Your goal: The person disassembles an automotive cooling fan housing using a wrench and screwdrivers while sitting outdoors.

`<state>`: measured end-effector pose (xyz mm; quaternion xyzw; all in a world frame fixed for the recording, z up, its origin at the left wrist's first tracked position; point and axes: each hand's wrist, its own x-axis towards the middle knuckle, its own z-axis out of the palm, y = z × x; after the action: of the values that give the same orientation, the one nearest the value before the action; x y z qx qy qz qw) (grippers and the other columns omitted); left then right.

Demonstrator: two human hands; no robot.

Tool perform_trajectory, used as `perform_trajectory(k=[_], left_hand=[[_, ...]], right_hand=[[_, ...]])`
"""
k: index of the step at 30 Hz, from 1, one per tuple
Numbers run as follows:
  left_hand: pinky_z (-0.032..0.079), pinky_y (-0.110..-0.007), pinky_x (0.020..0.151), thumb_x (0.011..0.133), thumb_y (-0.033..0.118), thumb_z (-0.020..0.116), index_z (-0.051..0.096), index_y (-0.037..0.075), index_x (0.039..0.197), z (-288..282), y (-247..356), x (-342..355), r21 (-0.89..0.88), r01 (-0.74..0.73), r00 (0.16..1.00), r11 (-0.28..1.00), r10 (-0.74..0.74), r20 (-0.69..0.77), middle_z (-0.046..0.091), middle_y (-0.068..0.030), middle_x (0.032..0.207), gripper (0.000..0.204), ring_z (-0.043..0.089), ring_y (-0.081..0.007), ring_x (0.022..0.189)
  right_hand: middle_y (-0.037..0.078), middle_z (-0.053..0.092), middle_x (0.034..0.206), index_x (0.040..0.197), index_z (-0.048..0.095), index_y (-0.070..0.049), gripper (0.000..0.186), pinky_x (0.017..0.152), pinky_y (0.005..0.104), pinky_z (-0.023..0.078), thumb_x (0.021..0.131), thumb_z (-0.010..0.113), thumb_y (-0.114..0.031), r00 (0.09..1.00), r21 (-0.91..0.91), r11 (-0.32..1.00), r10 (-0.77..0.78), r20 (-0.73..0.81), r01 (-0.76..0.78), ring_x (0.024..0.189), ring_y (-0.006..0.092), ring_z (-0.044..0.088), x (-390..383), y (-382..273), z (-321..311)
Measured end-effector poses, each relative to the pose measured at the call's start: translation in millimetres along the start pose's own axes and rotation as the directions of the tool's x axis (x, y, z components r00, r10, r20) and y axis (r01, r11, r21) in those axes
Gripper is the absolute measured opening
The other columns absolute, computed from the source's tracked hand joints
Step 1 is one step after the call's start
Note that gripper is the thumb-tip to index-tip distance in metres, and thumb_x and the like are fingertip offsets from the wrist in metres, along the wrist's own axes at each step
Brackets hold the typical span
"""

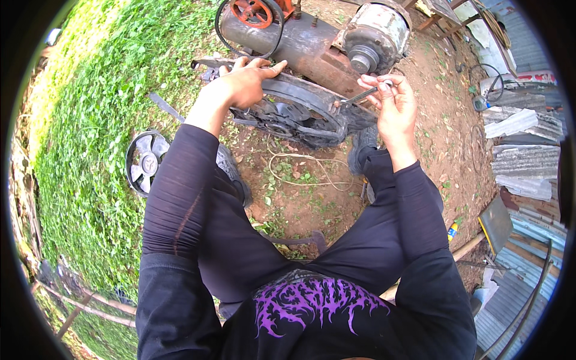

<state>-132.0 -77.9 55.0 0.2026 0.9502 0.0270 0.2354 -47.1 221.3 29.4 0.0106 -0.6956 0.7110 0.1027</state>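
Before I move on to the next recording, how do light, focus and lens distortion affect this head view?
Head view: sunlight nearly washes out the upper-left grass; head view: the left hand, right hand and metal tool look reasonably sharp; head view: the fisheye's round black border cuts off the corners.

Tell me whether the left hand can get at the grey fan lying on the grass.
Probably yes: nothing seems to cover the grey fan, though the left hand would first have to leave the black round frame and reach down.
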Motion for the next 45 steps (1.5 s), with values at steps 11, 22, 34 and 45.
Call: perform_trajectory(k=[11,22,34,45], left_hand=[[0.024,-0.068,0.119,0.08,-0.006,0.052,0.031,0.046,0.16,1.3,-0.5,1.8,-0.014,0.006,1.0,1.0,-0.006,0.002,0.031,0.0025,0.167,0.098,0.022,-0.0327,0.156],[0.026,-0.065,0.119,0.085,0.005,0.056,0.033,0.046,0.16,1.8,-6.2,0.8,-0.036,-0.025,1.0,0.999,0.025,-0.014,0.034,0.0018,0.166,0.088,0.027,-0.0342,0.154],[0.03,-0.064,0.117,0.078,-0.003,0.051,0.035,0.044,0.16,1.4,-1.3,-0.1,-0.019,-0.02,1.0,1.0,0.02,-0.014,0.038,0.001,0.164,0.095,0.029,-0.0357,0.153],[0.03,-0.061,0.119,0.075,-0.01,0.049,0.035,0.046,0.159,-2.0,-0.1,-7.4,-0.039,-0.018,1.0,0.999,0.019,0.012,0.038,0.001,0.164,0.101,0.029,-0.0342,0.153]], right_hand=[[0.018,0.07,0.121,0.117,0.047,-0.008,0.01,0.093,0.037,0.057,0.111,0.046,-0.017,0.979,0.117,0.988,-0.074,-0.189,0.097,0.117,0.0286,0.069,-10.0,37.4,5.0],[0.021,0.069,0.116,0.115,0.042,-0.007,0.01,0.09,0.0398,0.06,0.113,0.04,-0.016,0.977,0.076,0.994,-0.058,-0.205,0.075,0.109,0.0318,0.072,-24.6,45.4,-1.7],[0.012,0.073,0.107,0.115,0.058,-0.003,0.013,0.076,0.0285,0.059,0.108,0.054,-0.013,0.99,-0.202,0.979,-0.044,-0.131,0.017,0.089,0.0133,0.071,-4.7,29.5,2.7],[0.007,0.077,0.092,0.114,0.075,-0.004,0.02,0.063,0.0276,0.056,0.095,0.068,-0.007,0.914,-0.525,0.839,0.093,0.396,0.142,0.064,0.0093,0.067,35.2,-18.7,57.7]])
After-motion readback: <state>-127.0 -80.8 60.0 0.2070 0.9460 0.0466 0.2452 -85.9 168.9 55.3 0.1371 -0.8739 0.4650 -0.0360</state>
